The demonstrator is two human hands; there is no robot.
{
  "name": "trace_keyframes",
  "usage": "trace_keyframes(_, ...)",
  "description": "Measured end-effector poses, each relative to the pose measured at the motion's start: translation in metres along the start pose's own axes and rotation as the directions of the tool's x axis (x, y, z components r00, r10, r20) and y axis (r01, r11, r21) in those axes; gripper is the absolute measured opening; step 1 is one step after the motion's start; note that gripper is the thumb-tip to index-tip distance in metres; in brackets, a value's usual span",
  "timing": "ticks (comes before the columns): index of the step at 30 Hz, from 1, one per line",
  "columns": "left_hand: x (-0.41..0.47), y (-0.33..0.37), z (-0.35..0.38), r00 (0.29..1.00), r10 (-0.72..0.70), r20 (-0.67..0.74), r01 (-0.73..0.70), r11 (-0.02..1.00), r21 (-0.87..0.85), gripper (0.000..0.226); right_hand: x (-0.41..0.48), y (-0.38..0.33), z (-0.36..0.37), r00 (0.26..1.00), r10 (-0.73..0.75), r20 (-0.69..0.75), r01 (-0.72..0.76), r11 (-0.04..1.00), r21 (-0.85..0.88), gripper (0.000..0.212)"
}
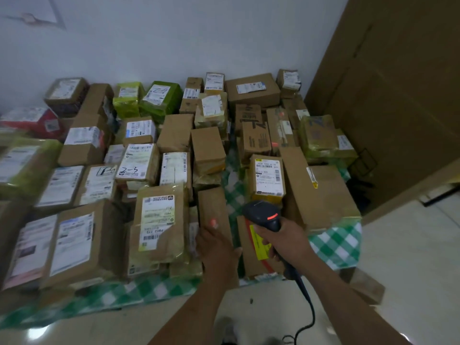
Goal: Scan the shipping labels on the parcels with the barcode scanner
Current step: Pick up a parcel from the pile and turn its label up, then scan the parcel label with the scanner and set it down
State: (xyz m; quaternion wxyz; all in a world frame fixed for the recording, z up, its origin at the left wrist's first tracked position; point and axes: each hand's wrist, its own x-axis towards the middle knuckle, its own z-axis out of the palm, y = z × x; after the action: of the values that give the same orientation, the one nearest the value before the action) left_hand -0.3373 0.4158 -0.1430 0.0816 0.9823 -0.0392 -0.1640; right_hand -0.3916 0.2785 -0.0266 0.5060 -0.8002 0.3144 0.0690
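Left hand [216, 247] grips the near end of a narrow plain brown cardboard parcel [214, 205], front centre of the pile. Tall brown cardboard sheet [398, 95] stands at right. Green-and-white checked cloth [336, 245] lies under the labelled brown and green parcels [138, 160]. Right hand [283, 240] wraps the handle of a black pistol-grip barcode scanner [263, 214], just right of that parcel. Small red light spot [213, 222] on the left fingers.

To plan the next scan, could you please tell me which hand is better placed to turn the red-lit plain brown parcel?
Left: the left hand holds that plain brown cardboard parcel, while the right hand grips the black handheld barcode scanner.
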Motion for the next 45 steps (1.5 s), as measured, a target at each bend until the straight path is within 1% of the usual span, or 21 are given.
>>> trace_keyframes(2,-0.005,0.005,0.002,0.996,-0.066,0.057,0.067,0.998,-0.018,0.132,-0.006,0.004,0.002,1.0,0.012,0.004,-0.012,1.0,-0.008,0.035)
trace_keyframes(5,-0.023,0.009,-0.006,0.987,-0.073,0.141,0.086,0.992,-0.09,0.138,-0.016,0.011,0.002,0.999,0.032,0.031,-0.033,0.999,0.028,0.031)
trace_keyframes(6,-0.027,0.01,-0.007,0.984,-0.111,0.138,0.128,0.984,-0.122,0.134,-0.02,0.013,0.0,0.999,0.033,0.034,-0.035,0.999,0.04,0.028)
trace_keyframes(8,-0.037,0.011,-0.01,0.981,-0.186,0.059,0.194,0.958,-0.213,0.113,-0.027,0.019,-0.006,0.999,0.03,0.028,-0.032,0.997,0.069,0.026)
trace_keyframes(10,-0.047,0.005,-0.013,0.979,-0.205,0.009,0.195,0.916,-0.351,0.095,-0.035,0.025,-0.014,1.0,0.019,0.012,-0.02,0.993,0.112,0.027)
trace_keyframes(12,-0.056,-0.003,-0.017,0.972,-0.231,-0.04,0.179,0.841,-0.51,0.089,-0.04,0.03,-0.021,1.0,0.004,0.003,-0.004,0.987,0.16,0.031)
trace_keyframes(14,-0.061,-0.009,-0.024,0.956,-0.288,-0.054,0.189,0.747,-0.638,0.092,-0.044,0.029,-0.027,1.0,-0.02,0.007,0.017,0.972,0.236,0.032)
trace_keyframes(16,-0.069,-0.014,-0.034,0.955,-0.292,-0.041,0.161,0.633,-0.757,0.091,-0.047,0.023,-0.03,0.999,-0.047,0.025,0.037,0.945,0.326,0.029)
trace_keyframes(18,-0.077,-0.017,-0.046,0.965,-0.259,-0.049,0.11,0.562,-0.82,0.096,-0.05,0.015,-0.032,0.997,-0.068,0.049,0.042,0.909,0.414,0.025)
trace_keyframes(20,-0.088,-0.017,-0.065,0.975,-0.216,-0.057,0.072,0.545,-0.835,0.098,-0.053,0.009,-0.033,0.992,-0.111,0.067,0.068,0.884,0.462,0.024)
trace_keyframes(21,-0.094,-0.016,-0.075,0.98,-0.192,-0.057,0.056,0.535,-0.843,0.091,-0.055,0.007,-0.034,0.988,-0.14,0.071,0.091,0.881,0.464,0.025)
trace_keyframes(23,-0.103,-0.016,-0.09,0.986,-0.157,-0.054,0.026,0.468,-0.883,0.059,-0.058,0.003,-0.036,0.977,-0.198,0.082,0.135,0.865,0.483,0.024)
trace_keyframes(24,-0.107,-0.016,-0.096,0.99,-0.134,-0.042,0.019,0.424,-0.906,0.048,-0.061,0.002,-0.037,0.972,-0.216,0.09,0.143,0.852,0.503,0.021)
trace_keyframes(27,-0.117,-0.018,-0.104,0.998,-0.061,0.015,0.03,0.251,-0.967,0.048,-0.066,-0.002,-0.037,0.969,-0.223,0.109,0.13,0.829,0.543,0.019)
trace_keyframes(29,-0.121,-0.019,-0.106,0.999,-0.011,0.052,0.053,0.175,-0.983,0.063,-0.068,-0.003,-0.038,0.966,-0.231,0.117,0.134,0.834,0.535,0.025)
trace_keyframes(30,-0.123,-0.018,-0.108,0.997,0.011,0.079,0.076,0.156,-0.985,0.065,-0.07,-0.004,-0.04,0.962,-0.247,0.119,0.149,0.835,0.53,0.028)
trace_keyframes(33,-0.123,-0.02,-0.109,0.993,0.059,0.107,0.1,0.114,-0.988,0.047,-0.075,-0.009,-0.048,0.938,-0.315,0.142,0.193,0.818,0.542,0.026)
trace_keyframes(36,-0.121,-0.021,-0.114,0.998,-0.02,0.051,0.053,0.072,-0.996,0.05,-0.08,-0.013,-0.056,0.914,-0.373,0.163,0.272,0.858,0.436,0.017)
trace_keyframes(39,-0.114,-0.029,-0.121,0.991,-0.131,-0.006,0.001,0.057,-0.998,0.058,-0.085,-0.009,-0.063,0.894,-0.391,0.22,0.348,0.913,0.211,0.03)
trace_keyframes(40,-0.111,-0.033,-0.123,0.987,-0.159,-0.017,-0.008,0.059,-0.998,0.061,-0.086,-0.007,-0.066,0.887,-0.389,0.249,0.359,0.92,0.16,0.029)
trace_keyframes(45,-0.102,-0.049,-0.123,0.97,-0.233,-0.068,-0.046,0.096,-0.994,0.075,-0.089,0.004,-0.074,0.865,-0.402,0.301,0.401,0.914,0.066,0.013)
